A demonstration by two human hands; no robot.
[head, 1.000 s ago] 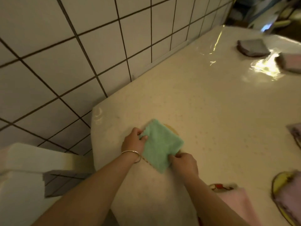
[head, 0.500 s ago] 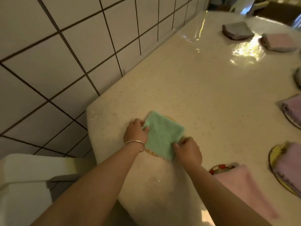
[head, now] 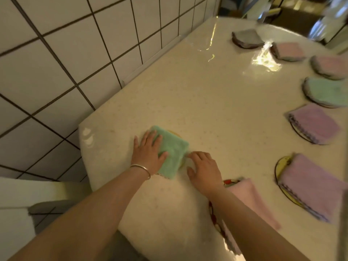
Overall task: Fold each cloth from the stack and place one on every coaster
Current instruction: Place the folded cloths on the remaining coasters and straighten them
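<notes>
A folded green cloth [head: 174, 152] lies on a round coaster [head: 174, 133] near the counter's left corner; only slivers of the coaster show under it. My left hand [head: 148, 153] rests flat on the cloth's left part, fingers spread. My right hand [head: 204, 169] lies on the counter just right of the cloth, its fingertips at the cloth's right edge, holding nothing. A pink cloth [head: 250, 198] sits on a red-rimmed coaster [head: 228, 182] beside my right forearm.
Along the right side of the cream counter [head: 216, 102] lie several more coasters with folded cloths: lilac [head: 312, 187], lilac [head: 314, 123], green [head: 327, 91], pink [head: 289, 51], grey [head: 246, 37]. A white tiled wall [head: 75, 53] runs along the left edge.
Both hands have let go of the green cloth's edges. The left hand now lies flat on it and the right has slipped off to its right side. The view swung right.
</notes>
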